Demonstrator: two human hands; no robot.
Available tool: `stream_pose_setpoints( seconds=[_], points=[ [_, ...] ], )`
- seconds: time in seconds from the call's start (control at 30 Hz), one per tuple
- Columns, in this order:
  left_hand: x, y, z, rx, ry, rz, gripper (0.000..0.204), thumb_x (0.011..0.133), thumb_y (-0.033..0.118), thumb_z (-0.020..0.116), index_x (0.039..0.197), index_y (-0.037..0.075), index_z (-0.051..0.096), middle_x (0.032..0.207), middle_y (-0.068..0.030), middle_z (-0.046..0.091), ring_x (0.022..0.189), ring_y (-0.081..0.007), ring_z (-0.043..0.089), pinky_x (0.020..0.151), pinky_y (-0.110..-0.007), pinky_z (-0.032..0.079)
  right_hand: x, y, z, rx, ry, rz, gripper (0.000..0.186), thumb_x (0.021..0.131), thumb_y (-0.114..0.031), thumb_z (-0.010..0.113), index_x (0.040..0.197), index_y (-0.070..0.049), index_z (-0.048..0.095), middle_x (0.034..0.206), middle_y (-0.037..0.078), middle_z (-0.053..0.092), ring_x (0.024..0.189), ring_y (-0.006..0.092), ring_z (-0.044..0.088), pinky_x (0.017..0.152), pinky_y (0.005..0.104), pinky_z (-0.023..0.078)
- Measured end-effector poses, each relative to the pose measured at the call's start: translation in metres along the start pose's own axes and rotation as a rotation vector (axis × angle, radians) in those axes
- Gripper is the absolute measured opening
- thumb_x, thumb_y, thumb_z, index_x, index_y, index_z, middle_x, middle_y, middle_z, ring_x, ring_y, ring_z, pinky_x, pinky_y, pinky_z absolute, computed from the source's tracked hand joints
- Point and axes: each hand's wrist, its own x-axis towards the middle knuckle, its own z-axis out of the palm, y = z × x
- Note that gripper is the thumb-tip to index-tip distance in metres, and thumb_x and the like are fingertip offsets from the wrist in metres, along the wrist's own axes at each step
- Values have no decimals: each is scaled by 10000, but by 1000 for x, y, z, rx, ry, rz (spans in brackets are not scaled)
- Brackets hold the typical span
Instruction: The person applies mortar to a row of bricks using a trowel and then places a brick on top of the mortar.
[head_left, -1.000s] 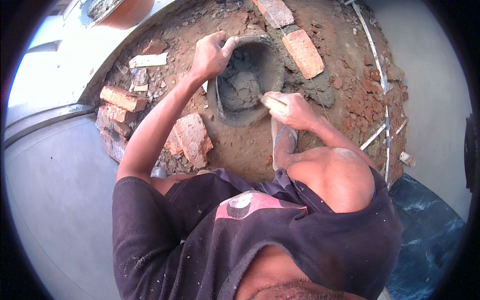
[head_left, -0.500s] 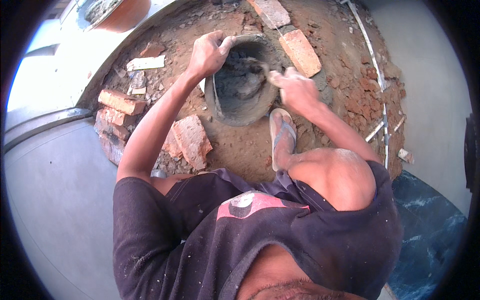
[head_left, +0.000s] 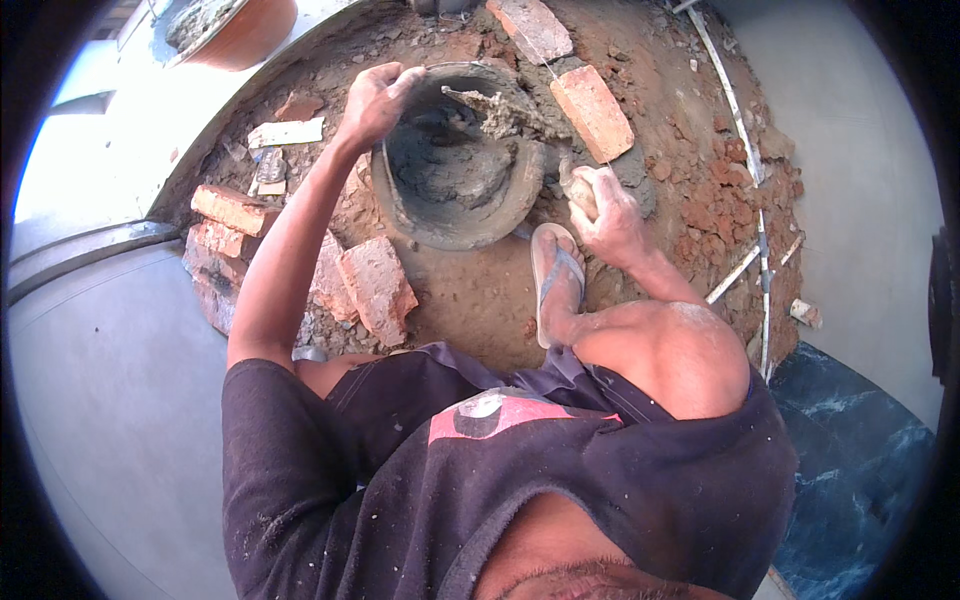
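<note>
A round, dark pan of wet grey mortar sits on the dirt in front of me. My left hand is closed over its far left rim. In my right hand, just right of the pan, is the handle of a trowel. A lump of mortar covers its blade, which lies over the pan's far right side. Beyond my right hand, a brick rests at the end of a row, with a thin string by it.
Stacked bricks stand on the left, and broken brick pieces lie near my left forearm. A second mortar tub is at the far left. My sandalled foot is close to the pan. White strips lie on the right.
My right hand has drawn back toward me and slightly right, and the trowel has come up out of the mortar with a lump on it. The pan and my left hand have shifted left.
</note>
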Motion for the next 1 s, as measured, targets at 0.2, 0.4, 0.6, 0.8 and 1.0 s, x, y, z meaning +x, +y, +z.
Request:
stream_pose_setpoints(
  seconds=[0.2,0.4,0.6,0.8,1.0],
  points=[
    [3,15,6,97,-19,28,378,996,337,623,740,61,582,670,81,449,637,-46,367,551,-269,318,-6,22,28,-44,-259,178,398,845,-184,652,1198,-73,506,984,231,678,886,459,662,746,536,537],
    [8,-3,-8,123,-13,-11,427,980,368,618,772,-4,593,638,-39,507,637,-115,452,603,-343,414,2,0,21,-6,-61,85,348,836,-205,653,1139,-73,544,936,209,690,866,441,673,735,524,543],
    [-2,5,-12,180,0,-11,431,989,379,607,808,-11,629,661,-6,516,647,-111,455,596,-344,407,4,-10,8,44,-129,139,362,822,-237,672,1132,-69,590,961,222,687,908,439,667,779,509,544],
    [-2,6,-7,246,78,88,449,989,379,603,733,11,574,651,20,442,642,-90,400,567,-342,367,11,26,2,106,-256,185,250,821,-177,677,999,-27,588,891,231,646,838,407,658,714,460,528],
    [-4,4,-11,147,34,-3,423,972,377,632,775,4,613,631,11,455,634,-87,413,575,-327,380,19,-12,-18,134,-343,224,336,830,-187,669,1115,-36,575,929,198,647,868,409,643,776,453,519]
  ],
)
